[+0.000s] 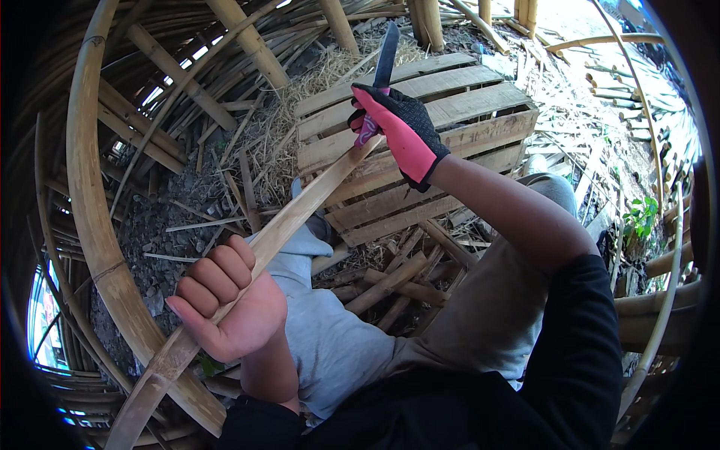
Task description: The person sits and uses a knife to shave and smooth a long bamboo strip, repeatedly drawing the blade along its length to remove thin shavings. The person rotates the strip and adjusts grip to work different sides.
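My bare left hand [234, 301] is closed in a fist around a long split bamboo strip [304, 206]. The strip slants from the lower left up toward my right hand. A pink and black glove covers my right hand [405, 135], which is wrapped round the patterned purple handle of a knife [386, 56]. Its dark blade points up and away from me. The strip's far end meets the lower part of the knife handle; whether they touch I cannot tell. Beneath the gloved hand stands a slatted wooden crate [480, 111].
A thick curved bamboo pole [84, 135] arcs along the left side. Cut bamboo pieces [386, 285] lie between my legs, and pale shavings [262, 157] cover the ground beside the crate. More bamboo poles stand at the back. A small green plant [641, 216] grows at the right.
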Demonstrator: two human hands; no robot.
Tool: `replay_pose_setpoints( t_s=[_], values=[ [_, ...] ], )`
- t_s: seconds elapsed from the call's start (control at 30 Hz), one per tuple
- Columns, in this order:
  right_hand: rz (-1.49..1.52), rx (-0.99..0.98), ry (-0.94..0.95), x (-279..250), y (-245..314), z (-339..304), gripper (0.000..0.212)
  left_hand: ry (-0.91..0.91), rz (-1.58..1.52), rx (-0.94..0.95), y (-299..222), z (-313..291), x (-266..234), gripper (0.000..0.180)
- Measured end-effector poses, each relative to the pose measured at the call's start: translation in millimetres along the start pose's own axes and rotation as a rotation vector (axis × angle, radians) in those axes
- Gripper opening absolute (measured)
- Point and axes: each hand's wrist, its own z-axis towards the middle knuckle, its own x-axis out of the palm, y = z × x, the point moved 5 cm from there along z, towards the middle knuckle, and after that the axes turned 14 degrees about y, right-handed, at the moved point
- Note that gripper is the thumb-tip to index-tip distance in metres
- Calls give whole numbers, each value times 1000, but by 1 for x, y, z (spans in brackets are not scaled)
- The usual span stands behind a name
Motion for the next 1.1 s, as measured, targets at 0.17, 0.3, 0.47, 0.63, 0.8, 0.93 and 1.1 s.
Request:
replay_pose_setpoints(
  t_s=[0.17,0.3,0.47,0.63,0.8,0.93,1.1],
  values=[
    [-280,175,93,12,-7,-1,38,-2,5,0,0,0,1,44],
    [-621,361,109,14,-4,-2,37,-5,10,-6,-1,0,-1,44],
    [-777,-31,31,6,0,-5,42,16,10,1,0,2,1,45],
    [-1199,-178,214,44,17,-42,30,90,28,11,-1,2,-3,52],
    [-1408,-70,436,67,23,-71,29,166,57,36,-6,4,4,57],
    [-1561,-203,316,55,14,-62,29,189,57,59,-3,3,13,55],
    [-1257,3,301,62,18,-71,28,204,50,70,-4,4,16,56]
  ],
)
